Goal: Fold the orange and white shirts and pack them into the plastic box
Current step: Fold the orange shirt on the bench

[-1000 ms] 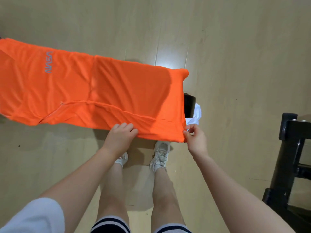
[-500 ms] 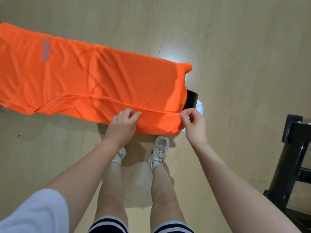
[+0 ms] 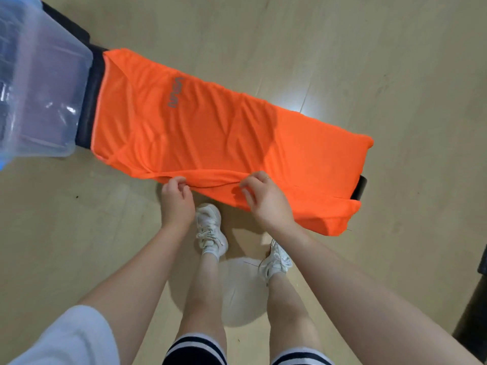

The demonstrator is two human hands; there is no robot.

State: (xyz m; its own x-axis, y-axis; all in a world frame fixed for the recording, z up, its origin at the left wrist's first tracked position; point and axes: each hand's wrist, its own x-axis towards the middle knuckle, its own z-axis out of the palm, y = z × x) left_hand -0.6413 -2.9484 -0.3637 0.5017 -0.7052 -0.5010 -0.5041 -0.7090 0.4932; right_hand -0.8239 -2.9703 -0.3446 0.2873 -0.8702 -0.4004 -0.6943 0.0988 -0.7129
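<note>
The orange shirt [image 3: 216, 135] lies stretched along a narrow black bench [image 3: 88, 101], its grey logo facing up. Its near side is turned in as a long fold. My left hand [image 3: 176, 201] pinches that folded near edge, thumb and fingers closed on the cloth. My right hand [image 3: 266, 201] grips the same edge a little further right. The clear plastic box [image 3: 39, 83] stands on the bench at the shirt's left end, open side up. No white shirt shows in this view.
The bench's black right end [image 3: 359, 189] pokes out under the shirt. My legs and white sneakers [image 3: 210, 230] stand on the pale wood floor right below the bench. A dark piece of furniture [image 3: 474, 312] sits at the right border.
Both hands slid left along the near edge, from the shirt's right corner toward its middle. The view swung left too, bringing the plastic box into sight and losing the white cloth by the bench end.
</note>
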